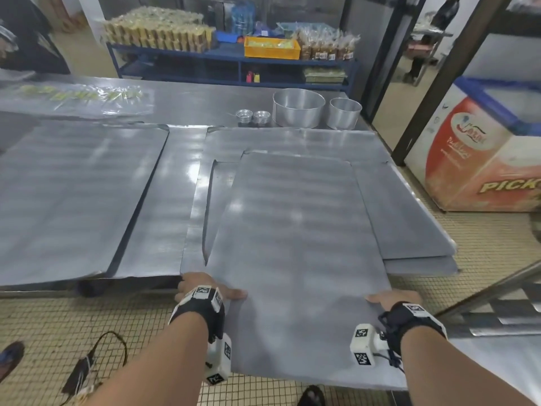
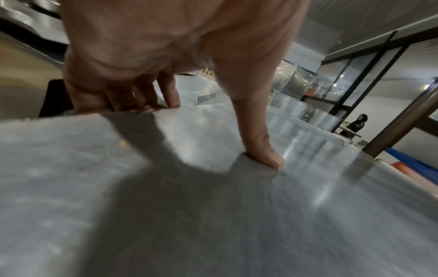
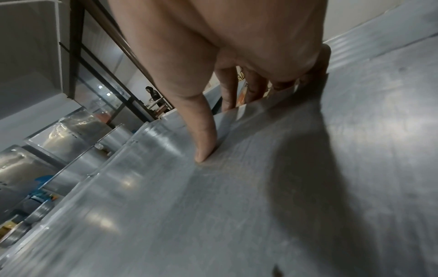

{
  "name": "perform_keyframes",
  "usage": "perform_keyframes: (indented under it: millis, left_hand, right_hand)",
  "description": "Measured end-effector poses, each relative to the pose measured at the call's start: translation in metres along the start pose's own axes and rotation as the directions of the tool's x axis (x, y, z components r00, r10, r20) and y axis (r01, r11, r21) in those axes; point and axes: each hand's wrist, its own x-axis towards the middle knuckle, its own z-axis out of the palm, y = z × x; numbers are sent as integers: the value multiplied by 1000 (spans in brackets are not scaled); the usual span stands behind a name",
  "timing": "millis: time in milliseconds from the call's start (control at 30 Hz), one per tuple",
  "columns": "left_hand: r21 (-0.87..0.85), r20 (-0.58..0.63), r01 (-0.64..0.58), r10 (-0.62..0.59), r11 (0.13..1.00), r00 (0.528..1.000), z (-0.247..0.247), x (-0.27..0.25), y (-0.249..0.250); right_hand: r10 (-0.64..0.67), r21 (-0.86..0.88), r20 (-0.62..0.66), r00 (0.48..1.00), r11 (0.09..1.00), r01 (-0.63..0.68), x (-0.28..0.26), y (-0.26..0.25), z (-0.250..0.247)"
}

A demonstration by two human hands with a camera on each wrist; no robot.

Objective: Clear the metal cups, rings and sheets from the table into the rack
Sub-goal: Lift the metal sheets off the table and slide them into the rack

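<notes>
A large flat metal sheet [image 1: 295, 244] sticks out over the table's near edge, held between both hands. My left hand [image 1: 209, 288] grips its left edge, thumb [image 2: 263, 150] pressed on top and fingers [image 2: 147, 93] curled under the rim. My right hand [image 1: 392, 298] grips the right edge the same way, thumb [image 3: 203, 142] on top and fingers [image 3: 251, 84] below. Under it lie more stacked sheets [image 1: 409, 206]; another sheet [image 1: 73, 194] lies at the left. Two big metal rings [image 1: 298, 108] and two small cups [image 1: 253, 117] stand at the back.
The steel table [image 1: 175, 200] runs left to right. A plastic bag [image 1: 73, 96] lies at the back left. A blue shelf [image 1: 234, 60] with packed goods stands behind. A chest freezer [image 1: 480, 153] is at the right, metal rack rails [image 1: 503, 303] at the near right. A cable [image 1: 87, 364] lies on the tiled floor.
</notes>
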Motion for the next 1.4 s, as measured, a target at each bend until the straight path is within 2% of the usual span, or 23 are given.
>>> perform_keyframes:
  millis: [67, 100, 200, 267, 333, 367, 400, 433, 467, 533, 567, 633, 700, 800, 867, 967, 1033, 1167, 1400]
  left_hand:
    - [-21, 5, -5, 5, 1000, 1000, -2, -13, -3]
    - [-23, -31, -16, 15, 1000, 999, -3, -17, -6]
    - [-67, 8, 1, 0, 998, 1000, -1, -19, -8]
    - [-58, 24, -27, 28, 998, 999, -2, -19, -11]
    - [-44, 68, -41, 44, 998, 997, -8, -28, -18]
    - [-75, 105, -44, 52, 996, 993, -10, -25, -21]
    - [-126, 138, -50, 68, 991, 988, -13, -29, -24]
    - [-176, 136, -56, 81, 983, 987, -16, -33, -27]
    - [-220, 102, -56, 80, 974, 992, -16, -33, -29]
    - [-263, 33, -76, 88, 962, 996, -5, -33, -24]
    - [-282, 9, -89, 96, 955, 995, 0, -37, -20]
    - [-282, 1, -77, 80, 957, 997, 7, -42, -16]
    - [-276, 20, -37, 44, 960, 999, 7, -46, -16]
    - [-250, 126, -12, 45, 968, 991, 1, -43, -20]
    - [-248, 173, -35, 80, 968, 982, 4, -38, -24]
    - [-380, 84, -23, 60, 925, 995, 12, -36, -22]
    - [-458, 51, 10, 15, 889, 999, 12, -48, -12]
    - [-546, 0, 29, -35, 837, 999, 17, -53, 6]
    - [-646, -25, 75, -119, 759, 993, 24, -55, 11]
  right_hand:
    - [-2, -10, -40, 999, 1000, 1, 0, 3, 3]
    - [-1, -15, -40, 999, 1000, 0, -6, 3, 4]
    - [-29, -88, -27, 999, 996, 26, -7, 5, 4]
    - [-84, -168, 29, 996, 982, 87, -13, 1, -5]
    - [-105, -296, 137, 985, 945, 142, 0, 0, -17]
    - [-52, -341, 204, 978, 932, 121, 0, -4, -26]
    - [-15, -455, 259, 966, 880, 135, 10, -3, -29]
    - [-74, -453, 265, 961, 871, 192, 17, -1, -30]
    - [-116, -396, 285, 952, 890, 227, 21, -1, -32]
    - [-198, -342, 224, 954, 901, 267, 18, 5, -26]
    - [-166, -260, 125, 978, 946, 194, 14, 9, -24]
    - [-122, -217, 58, 991, 967, 132, 17, 17, -22]
    - [-49, -197, 101, 994, 978, 68, 20, 18, -25]
    - [14, -258, 271, 962, 964, 59, 20, 11, -37]
    - [11, -230, 241, 970, 972, 46, 21, 8, -45]
    - [-95, -18, 161, 982, 995, 99, 23, 8, -40]
    - [-102, 99, 94, 990, 991, 93, 24, 6, -28]
    - [-101, 158, 15, 995, 983, 98, 15, 4, -17]
    - [-67, 308, -6, 998, 949, 66, 15, 4, -23]
